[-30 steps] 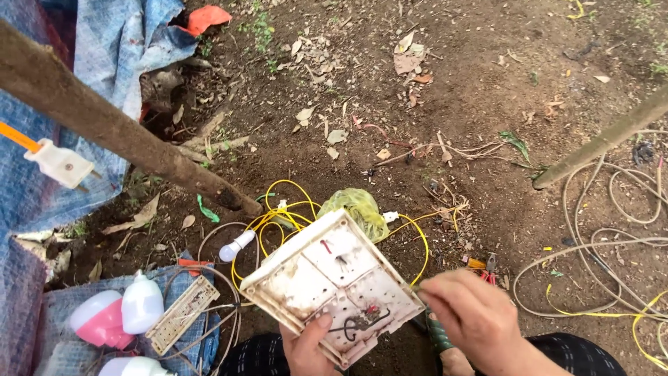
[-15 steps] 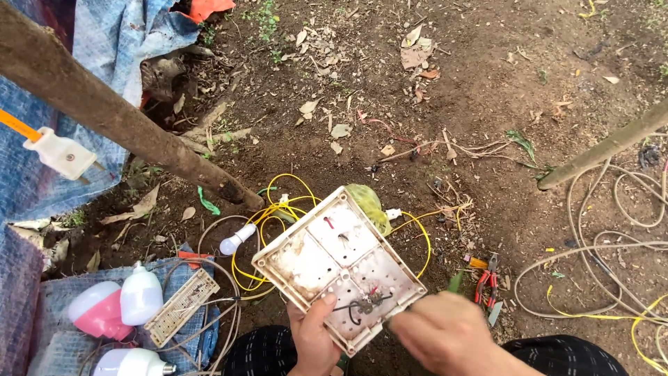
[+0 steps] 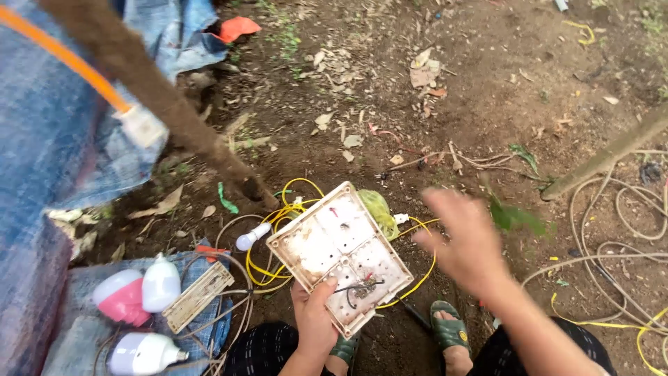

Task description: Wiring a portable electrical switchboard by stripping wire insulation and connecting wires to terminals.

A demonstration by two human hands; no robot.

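**Ana:** Bare dirt (image 3: 487, 63) everywhere, dry leaves, a blue tarp (image 3: 62, 160) off to the left of the grip, a slanted branch (image 3: 174, 111) across it.

**Ben:** And the hands?

**Ana:** Left hand (image 3: 314, 322) grips the white board (image 3: 341, 256) by its near edge, thumb on top, fingers closed under it. Right hand (image 3: 465, 244), which a second ago sat on the board's wiring, has now lifted off to the right; it's blurred, fingers spread, holding nothing.

**Ben:** So the board hangs from one hand now.

**Ana:** Yes. Behind the grip, yellow wire (image 3: 285, 230) loops on the dirt. Left of it, bulbs (image 3: 139, 296) and a strip (image 3: 198, 296) on cloth. Pale cable (image 3: 612, 244) coils far right. Sandals (image 3: 449, 333) below.
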